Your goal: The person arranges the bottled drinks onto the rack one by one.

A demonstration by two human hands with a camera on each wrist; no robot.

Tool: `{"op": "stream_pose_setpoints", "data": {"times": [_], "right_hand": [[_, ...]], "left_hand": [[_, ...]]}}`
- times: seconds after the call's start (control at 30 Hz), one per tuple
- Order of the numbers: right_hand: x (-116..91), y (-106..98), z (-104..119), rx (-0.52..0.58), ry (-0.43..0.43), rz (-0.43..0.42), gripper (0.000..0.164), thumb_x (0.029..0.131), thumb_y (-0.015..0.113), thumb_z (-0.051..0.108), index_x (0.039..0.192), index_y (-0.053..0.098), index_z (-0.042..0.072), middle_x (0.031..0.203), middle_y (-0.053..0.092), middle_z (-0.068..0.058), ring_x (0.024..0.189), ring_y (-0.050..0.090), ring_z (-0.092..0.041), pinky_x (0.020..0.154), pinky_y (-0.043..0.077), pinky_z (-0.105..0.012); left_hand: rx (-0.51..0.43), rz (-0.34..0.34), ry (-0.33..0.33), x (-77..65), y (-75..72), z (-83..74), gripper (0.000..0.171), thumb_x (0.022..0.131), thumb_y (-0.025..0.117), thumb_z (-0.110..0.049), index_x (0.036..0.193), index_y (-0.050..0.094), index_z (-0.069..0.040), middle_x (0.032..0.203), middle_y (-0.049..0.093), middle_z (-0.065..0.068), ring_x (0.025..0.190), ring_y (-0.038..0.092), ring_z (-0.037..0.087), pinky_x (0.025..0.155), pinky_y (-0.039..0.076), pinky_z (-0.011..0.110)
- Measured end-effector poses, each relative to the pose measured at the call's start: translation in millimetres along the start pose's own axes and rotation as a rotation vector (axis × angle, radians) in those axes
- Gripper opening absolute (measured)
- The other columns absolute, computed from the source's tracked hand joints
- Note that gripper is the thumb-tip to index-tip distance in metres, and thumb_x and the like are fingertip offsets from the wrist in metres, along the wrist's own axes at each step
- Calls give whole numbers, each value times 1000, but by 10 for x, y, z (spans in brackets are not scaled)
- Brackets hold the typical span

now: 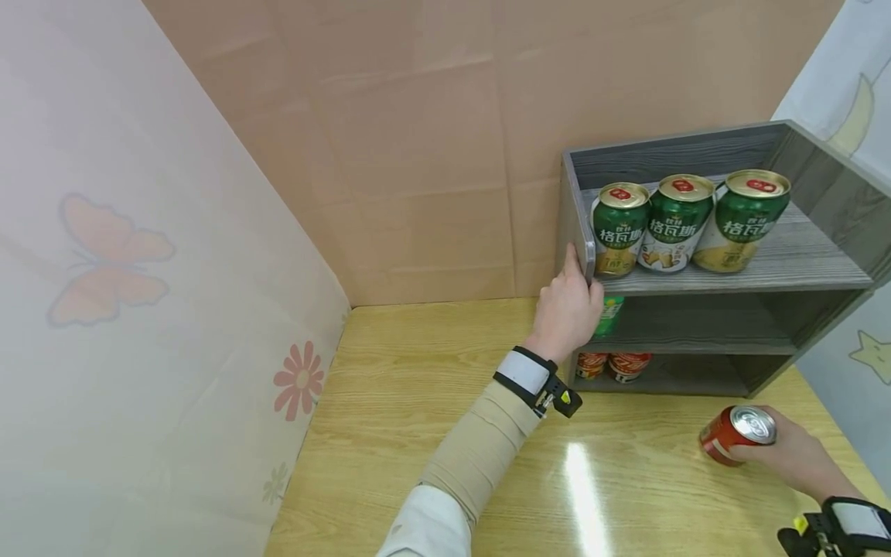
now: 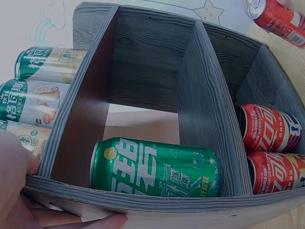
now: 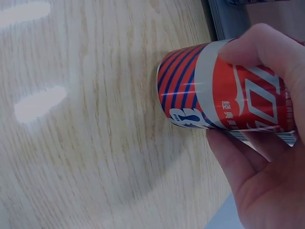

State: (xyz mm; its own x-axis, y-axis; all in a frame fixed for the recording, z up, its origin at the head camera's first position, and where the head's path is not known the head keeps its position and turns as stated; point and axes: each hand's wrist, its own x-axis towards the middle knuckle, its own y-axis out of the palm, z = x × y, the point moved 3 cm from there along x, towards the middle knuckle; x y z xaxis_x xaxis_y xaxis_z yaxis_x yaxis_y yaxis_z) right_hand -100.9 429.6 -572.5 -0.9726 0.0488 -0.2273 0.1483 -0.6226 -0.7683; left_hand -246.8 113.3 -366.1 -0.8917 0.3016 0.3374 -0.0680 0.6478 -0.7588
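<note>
My right hand (image 1: 793, 449) grips a red cola can (image 1: 720, 441) just in front of the shelf's right end. In the right wrist view, thumb and fingers wrap this can, its striped base near the wood. My left hand (image 1: 567, 309) holds the left side panel of a grey wooden shelf (image 1: 703, 348), thumb at the front edge and fingers along the outside. Several green-and-gold or green-and-white cans (image 1: 677, 224) stand on top. A green can (image 2: 157, 167) is at the left of the middle compartment. Two red cola cans (image 2: 271, 126) are at the left of the bottom compartment.
The shelf stands on a light wood table (image 1: 431, 387), against a brown paper-like backing (image 1: 390, 155). A pale patterned wall covering (image 1: 174, 271) bounds the left side, and another (image 1: 849, 340) lies beyond the shelf at right.
</note>
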Motion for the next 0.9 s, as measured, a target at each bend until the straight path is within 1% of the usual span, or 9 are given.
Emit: {"op": "stream_pose_setpoints", "data": {"times": [0.13, 0.3, 0.47, 0.57, 0.6, 0.63, 0.77, 0.83, 0.9], "right_hand": [[-31, 34, 2, 10, 2, -29, 87, 86, 83, 34, 129, 35, -25, 113, 55, -45, 95, 60, -57, 67, 53, -56], [-77, 50, 22, 4, -12, -64, 85, 87, 82, 33, 129, 35, -25, 116, 52, -47, 98, 57, -60, 70, 52, -60], [-115, 106, 19, 1, 15, -118, 89, 84, 84, 36, 130, 34, -22, 118, 50, -48, 100, 55, -61, 71, 51, -63], [-137, 178, 8, 26, 1, -194, 88, 81, 88, 34, 128, 38, -21, 117, 51, -47, 99, 55, -60, 72, 50, -65], [-142, 204, 3, 37, -18, -220, 87, 80, 89, 33, 128, 40, -20, 116, 52, -46, 99, 55, -59, 71, 50, -63], [-152, 233, 10, 47, -36, -249, 85, 78, 90, 30, 127, 42, -19, 116, 53, -45, 98, 55, -57, 70, 50, -61], [-175, 336, 76, 73, -99, -349, 77, 74, 93, 16, 125, 46, -18, 114, 55, -43, 99, 56, -56, 73, 48, -62], [-194, 373, 130, 76, -95, -378, 77, 73, 92, 13, 125, 46, -18, 115, 54, -43, 101, 55, -57, 75, 46, -66], [-214, 401, 165, 82, -70, -393, 77, 74, 92, 13, 126, 45, -17, 117, 53, -43, 102, 54, -57, 77, 44, -68]], "left_hand": [[3, -5, -3, -1, 7, -3, 64, 103, 49, -21, 158, 27, 3, 129, 66, 13, 57, 59, 10, 41, 42, 21], [3, -6, -4, -3, 7, -10, 64, 103, 49, -21, 158, 26, 3, 130, 66, 13, 55, 59, 9, 40, 41, 21], [1, -10, -4, -4, 10, -7, 64, 103, 49, -21, 158, 27, 3, 130, 66, 12, 56, 59, 10, 41, 42, 20], [-3, -7, -7, -7, 11, -8, 64, 103, 49, -21, 158, 26, 3, 129, 66, 12, 54, 57, 9, 40, 41, 20], [-4, -7, -8, -8, 11, -7, 64, 104, 49, -21, 158, 26, 3, 129, 67, 12, 53, 56, 8, 39, 41, 20], [-5, -6, -9, -9, 13, -5, 64, 104, 49, -21, 158, 26, 3, 129, 66, 12, 52, 55, 8, 39, 41, 20], [0, -4, -12, -12, 12, -5, 64, 104, 49, -21, 158, 26, 3, 128, 67, 13, 54, 57, 9, 40, 41, 20], [1, -3, -14, -10, 12, -4, 64, 104, 50, -21, 158, 26, 3, 129, 66, 13, 55, 58, 9, 41, 42, 20], [1, 2, -16, -10, 11, -7, 64, 104, 49, -22, 159, 26, 2, 130, 66, 13, 56, 58, 10, 41, 42, 20]]}}
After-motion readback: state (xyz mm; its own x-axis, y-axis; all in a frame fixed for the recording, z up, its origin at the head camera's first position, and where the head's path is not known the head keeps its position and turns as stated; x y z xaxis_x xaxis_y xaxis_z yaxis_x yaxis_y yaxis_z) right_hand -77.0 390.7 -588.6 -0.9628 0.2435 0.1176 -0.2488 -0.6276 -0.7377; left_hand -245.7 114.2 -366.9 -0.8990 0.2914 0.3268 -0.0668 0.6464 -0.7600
